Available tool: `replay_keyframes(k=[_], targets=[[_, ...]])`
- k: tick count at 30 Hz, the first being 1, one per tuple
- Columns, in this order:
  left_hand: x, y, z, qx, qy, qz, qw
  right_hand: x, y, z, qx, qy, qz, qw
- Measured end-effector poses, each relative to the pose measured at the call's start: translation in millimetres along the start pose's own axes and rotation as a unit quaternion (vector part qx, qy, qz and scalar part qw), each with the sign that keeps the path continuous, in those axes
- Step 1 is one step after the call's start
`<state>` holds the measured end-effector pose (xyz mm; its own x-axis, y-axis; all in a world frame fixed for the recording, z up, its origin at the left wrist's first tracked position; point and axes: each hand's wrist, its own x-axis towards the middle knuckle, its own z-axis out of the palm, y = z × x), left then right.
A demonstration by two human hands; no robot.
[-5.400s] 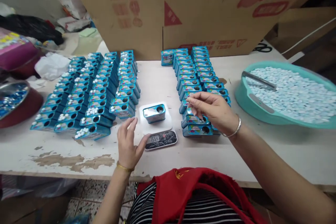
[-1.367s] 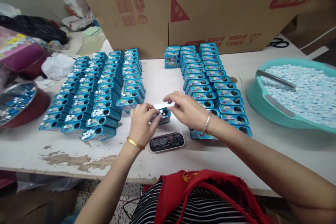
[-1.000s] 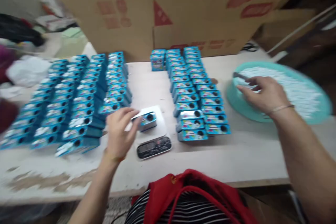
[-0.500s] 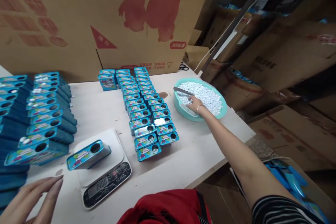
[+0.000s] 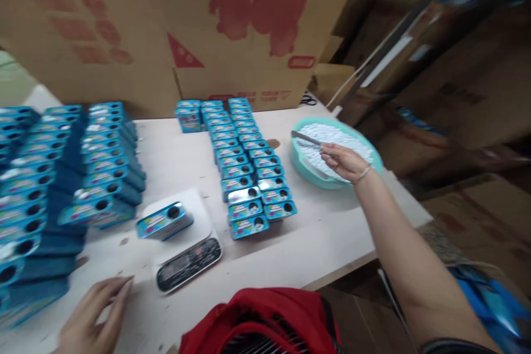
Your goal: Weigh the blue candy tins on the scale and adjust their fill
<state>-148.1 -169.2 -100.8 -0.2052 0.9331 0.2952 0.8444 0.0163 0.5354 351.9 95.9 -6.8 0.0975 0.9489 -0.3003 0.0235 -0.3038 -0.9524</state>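
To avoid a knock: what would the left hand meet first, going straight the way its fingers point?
The left hand would probably meet the scale first; the hand's height is unclear.

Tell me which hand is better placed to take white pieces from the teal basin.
Likely the right: the right hand is over the teal basin; the left hand is near the scale.
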Motion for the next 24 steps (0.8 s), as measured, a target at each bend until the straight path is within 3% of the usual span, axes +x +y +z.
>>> replay_keyframes(k=[3, 6, 9, 12, 15, 18, 24], targets=[[-20, 12, 3.5, 0.009, -0.010, 0.020, 1.000, -31, -12, 58, 0.015, -0.150, -0.009, 0.989], [-40, 18, 12.5, 0.014, -0.006, 0.005, 1.000, -67, -24, 133, -0.072, -0.273, -0.028, 0.959], [-60, 20, 21.9, 0.016, 0.006, -0.009, 1.000, -95, -29, 205, -0.204, -0.357, -0.111, 0.905], [-73, 20, 28.0, 0.019, 0.032, -0.012, 0.999, -108, -24, 255, -0.356, -0.379, -0.212, 0.827], [-76, 20, 31.0, 0.018, 0.047, -0.011, 0.999, -113, -18, 279, -0.472, -0.385, -0.258, 0.750], [-76, 20, 32.6, 0.014, 0.059, -0.009, 0.998, -114, -16, 288, -0.541, -0.382, -0.273, 0.698], [-77, 21, 35.1, 0.007, 0.065, -0.014, 0.998, -116, -11, 293, -0.576, -0.373, -0.289, 0.667]])
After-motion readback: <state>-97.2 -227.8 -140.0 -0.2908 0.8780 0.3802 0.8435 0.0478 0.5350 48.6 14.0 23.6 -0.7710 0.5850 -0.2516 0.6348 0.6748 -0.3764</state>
